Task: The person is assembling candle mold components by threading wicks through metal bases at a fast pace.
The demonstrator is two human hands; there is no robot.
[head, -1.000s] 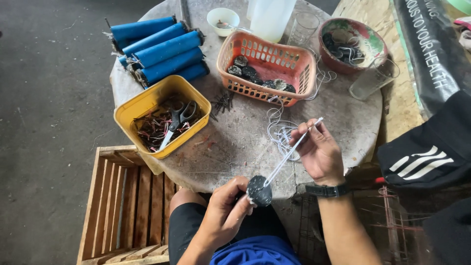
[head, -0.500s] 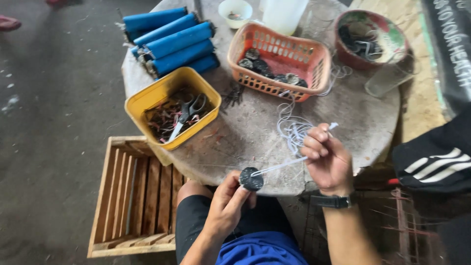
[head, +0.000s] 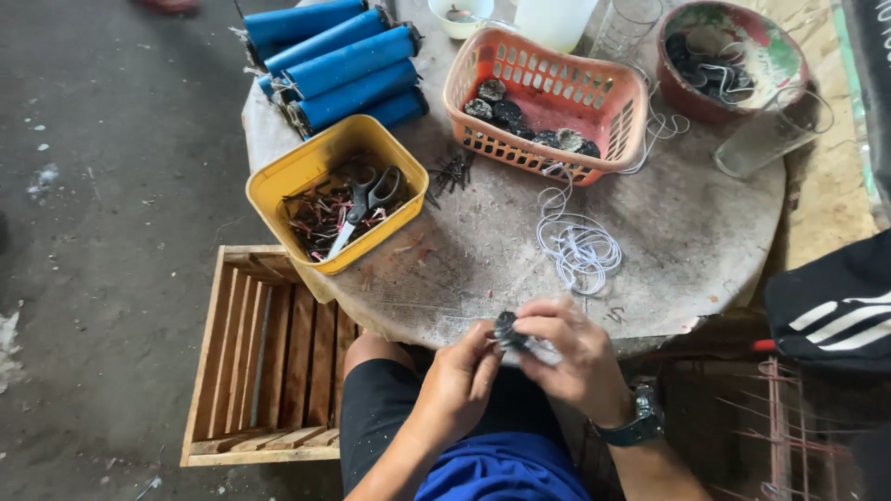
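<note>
Both hands meet just off the near edge of a round counter (head: 705, 232), over the person's lap. The fingers (head: 483, 357) of the left hand (head: 459, 385) and the fingers (head: 548, 327) of the right hand (head: 575, 357) are closed together on a small dark round lump (head: 507, 328), pinching it between them; a bit of white cord shows beneath it. A dark wristwatch (head: 634, 429) sits on the right wrist. On the counter just beyond the hands lies a loose tangle of white cord (head: 577, 246). Farther back, near the middle, stands an orange plastic basket (head: 548, 93) with more dark lumps in it. At the left edge sits a yellow tub (head: 278, 181) holding scissors (head: 364, 199) and reddish scraps. Blue tubes (head: 343, 60) are stacked at the far left edge. A red bowl (head: 775, 56) rests at the far right, a clear glass (head: 770, 139) beside it. A wooden crate (head: 264, 362) stands on the floor to the left.
</note>
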